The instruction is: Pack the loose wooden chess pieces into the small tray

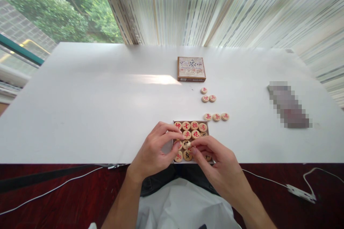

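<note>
In the head view a shallow box tray (173,123) lies at the table's front edge, filled with rows of round wooden Chinese chess pieces marked in red or black. Between my right hand's (215,152) thumb and index finger is a chess piece (189,146), tilted above the tray. My left hand (158,146) reaches over the tray's left side, thumb and fingers apart, fingertips on or just above the pieces there. One red-marked piece (187,135) shows beside its index fingertip. My right hand hides part of the tray's right side.
Behind the tray, three red-marked pieces (216,117) form a row; three more (205,98) sit farther back. A Chinese chess box lid (191,68) lies beyond them. A blurred-out object (290,105) rests at right. Striped curtains (182,7) hang along the back edge.
</note>
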A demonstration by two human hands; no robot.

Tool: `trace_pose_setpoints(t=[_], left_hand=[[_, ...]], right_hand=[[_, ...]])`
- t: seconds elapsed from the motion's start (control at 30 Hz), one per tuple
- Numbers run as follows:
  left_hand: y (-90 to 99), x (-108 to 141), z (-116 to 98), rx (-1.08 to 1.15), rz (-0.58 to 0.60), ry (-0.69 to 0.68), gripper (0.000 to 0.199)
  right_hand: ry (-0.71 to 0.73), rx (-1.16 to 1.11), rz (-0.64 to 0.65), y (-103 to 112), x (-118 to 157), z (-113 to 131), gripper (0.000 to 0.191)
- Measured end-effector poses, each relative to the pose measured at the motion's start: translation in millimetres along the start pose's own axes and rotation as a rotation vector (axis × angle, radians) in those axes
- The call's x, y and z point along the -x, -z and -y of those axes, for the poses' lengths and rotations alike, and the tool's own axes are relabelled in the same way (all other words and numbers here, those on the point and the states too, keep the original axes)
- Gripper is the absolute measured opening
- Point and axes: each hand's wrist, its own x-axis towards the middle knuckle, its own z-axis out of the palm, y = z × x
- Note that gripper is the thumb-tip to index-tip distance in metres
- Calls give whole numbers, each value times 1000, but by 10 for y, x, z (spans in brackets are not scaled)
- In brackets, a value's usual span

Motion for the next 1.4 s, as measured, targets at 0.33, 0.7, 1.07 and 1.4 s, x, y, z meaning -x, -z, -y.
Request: trace_pose_setpoints(t=[0.33,0.7,1.07,1.4], left_hand=[[-13,-4,-7,-12,12,-1,25],[-3,-3,-4,-24,9,-1,24],[-2,-2,-15,-53,11,-1,25],[4,-16,-62,-158,33,2,18]], right_hand=[[-7,203,-17,-82,-50,-12,8],[160,376,-93,-136,-52,-75,10],[221,360,-62,-85,31,-85,11],[283,397,-34,-105,34,-126,16]])
